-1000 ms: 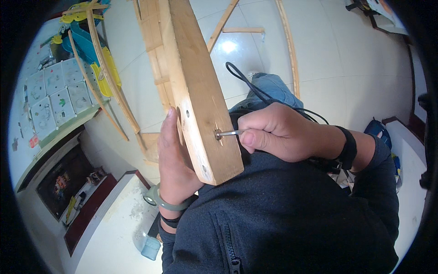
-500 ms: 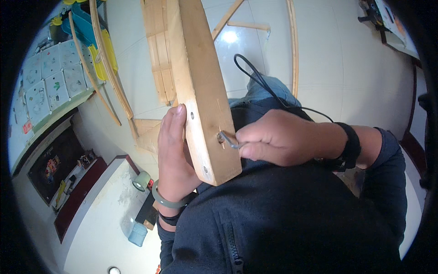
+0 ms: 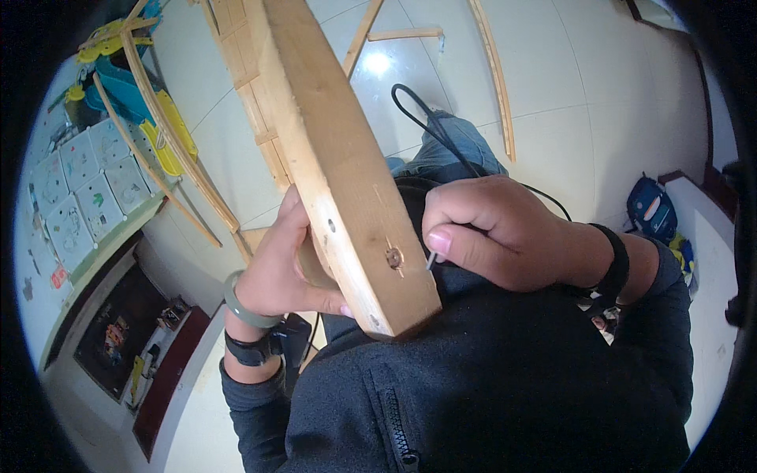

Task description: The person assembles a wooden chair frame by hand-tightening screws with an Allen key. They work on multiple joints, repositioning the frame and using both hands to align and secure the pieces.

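Observation:
A thick wooden beam slants up and away from my chest, its squared end close to my body. My left hand is closed round its left side, the thumb near the lower end and the other fingers partly hidden behind the wood. A round bolt hole with splintered edges shows on the wide face; smaller holes run along the narrow side. Just right of that hole, my right hand pinches a thin grey hex key. Its short visible end is out of the hole; the rest is hidden in my fist.
Slatted wood lies behind the beam. Long wooden rails rest on the tiled floor, others lean at the left near a yellow and teal plastic item. A black cable loop hangs beyond my right hand. A blue bag is at right.
The hex key has come out of the bolt hole, and my right hand has drawn slightly right. My left hand has shifted down and left, its thumb now near the beam's end. The beam tilts more.

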{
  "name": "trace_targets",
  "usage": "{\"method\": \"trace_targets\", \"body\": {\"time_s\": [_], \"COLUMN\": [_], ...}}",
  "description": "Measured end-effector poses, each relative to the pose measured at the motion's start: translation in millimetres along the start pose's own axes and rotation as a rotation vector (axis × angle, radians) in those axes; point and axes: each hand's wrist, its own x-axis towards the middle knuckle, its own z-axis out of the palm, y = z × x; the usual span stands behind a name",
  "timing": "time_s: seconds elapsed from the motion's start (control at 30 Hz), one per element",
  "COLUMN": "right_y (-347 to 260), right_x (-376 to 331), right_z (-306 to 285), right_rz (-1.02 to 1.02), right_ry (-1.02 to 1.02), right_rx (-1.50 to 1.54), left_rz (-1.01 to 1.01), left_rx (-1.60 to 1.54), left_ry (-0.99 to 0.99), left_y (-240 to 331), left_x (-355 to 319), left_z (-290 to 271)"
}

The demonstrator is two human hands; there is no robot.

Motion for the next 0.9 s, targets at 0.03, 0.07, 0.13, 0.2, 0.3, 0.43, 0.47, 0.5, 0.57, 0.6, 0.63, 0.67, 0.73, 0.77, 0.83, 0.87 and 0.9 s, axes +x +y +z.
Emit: {"method": "trace_targets", "body": {"time_s": [0.03,0.07,0.13,0.2,0.3,0.43,0.47,0.5,0.57,0.6,0.63,0.67,0.73,0.77,0.83,0.87,0.9], "right_y": [0.5,0.7,2.9,7.9,15.3,19.5,19.5,19.6,19.1,18.6,18.4,17.9,16.7,16.0,14.3,13.6,13.0], "right_x": [-3.0,-5.9,-9.8,-7.6,-3.2,-3.7,-4.5,-5.7,-6.9,-7.0,-7.4,-7.6,-9.0,-9.7,-11.7,-12.3,-12.9], "right_z": [1.9,3.1,3.2,5.6,8.1,9.1,8.6,8.1,7.2,6.7,6.3,5.7,4.5,3.9,3.0,3.0,3.1], "right_rz": [-0.041,-0.108,-0.242,-0.398,-0.536,-0.498,-0.482,-0.478,-0.477,-0.485,-0.493,-0.501,-0.562,-0.596,-0.590,-0.600,-0.602], "right_ry": [0.031,0.085,0.177,0.262,0.302,0.277,0.276,0.253,0.212,0.210,0.205,0.200,0.209,0.220,0.183,0.178,0.171], "right_rx": [-0.023,-0.076,-0.184,-0.279,-0.387,-0.431,-0.457,-0.456,-0.453,-0.474,-0.499,-0.524,-0.596,-0.642,-0.675,-0.701,-0.696], "left_rz": [-0.033,-0.065,-0.033,0.116,-0.148,-0.104,-0.098,-0.094,-0.088,-0.098,-0.113,-0.127,-0.075,-0.050,-0.007,0.018,0.004], "left_rx": [-0.025,-0.047,-0.058,-0.056,-0.347,-0.393,-0.376,-0.368,-0.364,-0.386,-0.410,-0.435,-0.475,-0.475,-0.447,-0.408,-0.454], "left_ry": [-0.019,-0.036,-0.077,-0.130,0.075,0.092,0.091,0.088,0.095,0.105,0.108,0.112,0.119,0.123,0.123,0.126,0.122], "left_y": [-0.8,0.1,2.7,5.9,3.2,-7.8,-8.9,-9.8,-9.4,-8.2,-7.3,-6.7,-7.2,-7.9,-9.7,-10.4,-11.0], "left_x": [-0.6,-1.1,1.3,4.1,-2.2,-0.7,-0.4,-0.3,-0.8,-1.5,-2.0,-2.3,-1.9,-1.5,-0.8,-0.7,-0.8], "left_z": [-2.9,-6.4,-10.4,-11.4,7.2,16.1,15.7,18.0,23.2,25.9,28.4,31.0,35.8,37.1,38.9,39.5,40.4]}}
